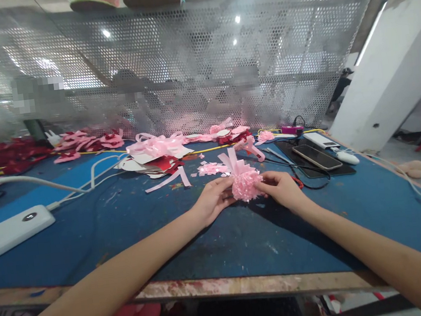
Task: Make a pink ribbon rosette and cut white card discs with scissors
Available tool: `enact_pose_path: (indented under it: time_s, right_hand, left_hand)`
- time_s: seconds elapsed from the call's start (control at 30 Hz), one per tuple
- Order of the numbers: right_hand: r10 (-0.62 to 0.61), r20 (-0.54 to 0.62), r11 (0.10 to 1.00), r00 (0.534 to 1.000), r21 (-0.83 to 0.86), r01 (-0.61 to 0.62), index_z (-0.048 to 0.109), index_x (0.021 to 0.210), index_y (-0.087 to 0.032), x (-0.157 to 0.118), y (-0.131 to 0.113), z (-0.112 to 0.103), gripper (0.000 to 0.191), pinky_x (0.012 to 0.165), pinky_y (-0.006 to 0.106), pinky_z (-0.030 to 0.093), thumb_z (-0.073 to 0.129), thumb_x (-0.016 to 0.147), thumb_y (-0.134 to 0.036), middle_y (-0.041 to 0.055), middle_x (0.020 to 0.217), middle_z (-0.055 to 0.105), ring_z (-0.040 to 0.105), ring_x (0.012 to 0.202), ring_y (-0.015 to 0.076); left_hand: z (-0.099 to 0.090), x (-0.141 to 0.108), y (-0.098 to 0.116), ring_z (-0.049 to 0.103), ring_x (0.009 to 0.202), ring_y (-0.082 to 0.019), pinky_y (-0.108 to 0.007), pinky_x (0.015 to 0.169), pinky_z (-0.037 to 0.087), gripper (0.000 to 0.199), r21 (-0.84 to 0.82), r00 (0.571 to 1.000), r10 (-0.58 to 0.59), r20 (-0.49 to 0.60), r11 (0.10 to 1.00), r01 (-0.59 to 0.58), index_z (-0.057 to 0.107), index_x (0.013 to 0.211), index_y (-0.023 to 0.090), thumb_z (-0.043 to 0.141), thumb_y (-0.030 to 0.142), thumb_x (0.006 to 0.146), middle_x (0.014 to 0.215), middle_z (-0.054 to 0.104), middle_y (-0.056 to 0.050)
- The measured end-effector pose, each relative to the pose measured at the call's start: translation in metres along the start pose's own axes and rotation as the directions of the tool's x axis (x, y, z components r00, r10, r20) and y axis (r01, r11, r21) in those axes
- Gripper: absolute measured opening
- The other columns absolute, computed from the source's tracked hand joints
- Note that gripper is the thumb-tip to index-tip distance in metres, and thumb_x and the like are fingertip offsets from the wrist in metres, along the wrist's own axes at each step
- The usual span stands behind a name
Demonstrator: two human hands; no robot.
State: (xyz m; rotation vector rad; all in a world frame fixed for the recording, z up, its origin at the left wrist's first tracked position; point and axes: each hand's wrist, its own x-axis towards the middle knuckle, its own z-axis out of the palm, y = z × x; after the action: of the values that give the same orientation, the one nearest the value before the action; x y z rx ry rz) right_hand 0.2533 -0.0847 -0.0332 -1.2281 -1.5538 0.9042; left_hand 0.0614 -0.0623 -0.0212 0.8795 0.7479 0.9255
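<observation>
A fluffy pink ribbon flower (pixel 246 184), with pale pink strips standing up from its top, is held over the blue table between both hands. My left hand (pixel 217 198) grips its left side, fingers partly behind it. On the right side, my right hand (pixel 277 186) pinches the flower's edge with thumb and fingers. Just behind lie small pink pieces (pixel 211 168) and a pink glue gun (pixel 250 147). Farther back on the left, pink ribbon loops (pixel 158 144) rest on a stack of white and red cut sheets (pixel 146 166).
A phone (pixel 317 157) on a black mat, a white power bank (pixel 321 140) and cables sit at the right. A white power strip (pixel 13 232) lies at the left. Red and pink petals (pixel 8 156) line the back, before a perforated metal screen (pixel 186 74).
</observation>
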Motion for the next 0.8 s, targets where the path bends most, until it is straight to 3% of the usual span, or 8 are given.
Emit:
enact_pose_path:
  time_s: [0.57, 0.8]
  right_hand:
    - [0.021, 0.037, 0.996, 0.999, 0.082, -0.024, 0.063, 0.077, -0.015, -0.0002, 0.0033, 0.0006, 0.027, 0.052, 0.025, 0.040, 0.065, 0.071, -0.041, -0.0006, 0.060, 0.058, 0.048, 0.051, 0.0107]
    - [0.037, 0.016, 0.996, 0.999, 0.086, -0.038, 0.064, 0.078, -0.015, 0.0008, 0.0039, 0.0013, 0.028, 0.052, 0.025, 0.041, 0.066, 0.070, -0.042, -0.0004, 0.060, 0.059, 0.050, 0.050, 0.0110]
  left_hand:
    - [-0.0025, 0.0017, -0.0033, 0.062, 0.065, -0.010, -0.023, 0.066, 0.047, 0.018, -0.005, 0.999, 0.036, -0.011, 0.999, -0.036, 0.067, 0.079, 0.015, 0.075, 0.023, 0.066, 0.072, 0.069, -0.002]
    - [-0.0024, 0.0014, -0.0041, 0.061, 0.065, -0.010, -0.023, 0.067, 0.047, 0.024, 0.028, 0.998, 0.059, 0.018, 0.998, -0.059, 0.067, 0.078, 0.014, 0.076, 0.032, 0.064, 0.072, 0.068, -0.002]
